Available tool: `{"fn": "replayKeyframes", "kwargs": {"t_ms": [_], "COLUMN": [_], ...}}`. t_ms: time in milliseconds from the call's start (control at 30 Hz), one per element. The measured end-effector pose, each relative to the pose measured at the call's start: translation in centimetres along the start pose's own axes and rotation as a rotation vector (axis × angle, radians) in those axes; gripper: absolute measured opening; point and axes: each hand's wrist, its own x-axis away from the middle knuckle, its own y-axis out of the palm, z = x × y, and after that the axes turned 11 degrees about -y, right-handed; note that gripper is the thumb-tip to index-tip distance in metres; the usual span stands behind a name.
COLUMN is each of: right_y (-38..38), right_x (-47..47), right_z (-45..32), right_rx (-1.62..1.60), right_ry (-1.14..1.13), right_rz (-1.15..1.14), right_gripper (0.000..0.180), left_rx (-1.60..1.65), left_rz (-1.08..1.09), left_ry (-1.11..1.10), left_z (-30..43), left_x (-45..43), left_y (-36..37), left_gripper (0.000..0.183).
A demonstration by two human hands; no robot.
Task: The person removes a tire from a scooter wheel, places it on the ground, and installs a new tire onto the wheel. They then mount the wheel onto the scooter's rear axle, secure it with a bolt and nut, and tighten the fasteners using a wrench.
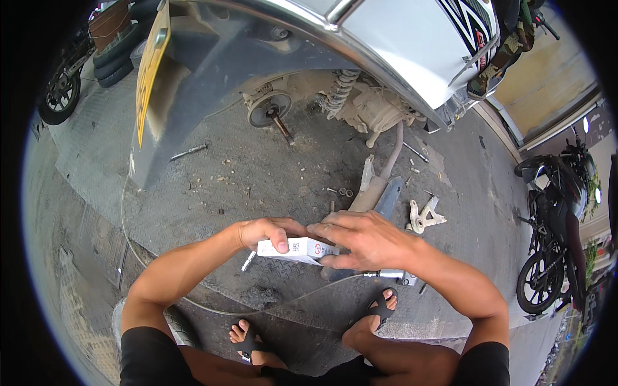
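My left hand (268, 233) grips a small white cardboard box (282, 248), its thumb lying across the printed near side. At the box's right end is my right hand (362, 239), fingers over the top and thumb below at the end flap. The fingers hide the box's far side and whatever is inside. Beyond my hands stands a scooter or motor tricycle with a dark mudguard (217, 72). Under it show a round brake or hub plate (258, 110) with a rusty axle (283, 129), a coil-spring shock absorber (344, 91) and a dusty engine casing (374, 108).
A pale metal bracket (425, 217) lies right of the exhaust silencer (371, 193). Near my right foot rests an air impact wrench (398, 275), its hose (212, 313) curving left. Metal bars (189, 151) and small hardware (344, 191) are scattered about. A motorcycle (550, 227) stands at right.
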Motion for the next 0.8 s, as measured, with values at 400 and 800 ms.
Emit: {"fn": "replayKeyframes", "kwargs": {"t_ms": [400, 800], "right_y": [10.8, 26.2], "right_x": [10.0, 25.2], "right_z": [-2.6, 1.8], "right_rx": [-0.433, -0.798], "right_ry": [0.570, 1.778], "right_rz": [0.376, 1.202], "right_gripper": [0.019, 0.041], "left_rx": [-1.026, -0.743], "left_rz": [0.737, 0.805], "left_ry": [-0.199, -0.133], "left_z": [3.7, -2.7], "left_x": [-5.0, -7.7], "left_y": [11.1, 10.6], "left_gripper": [0.130, 0.059]}}
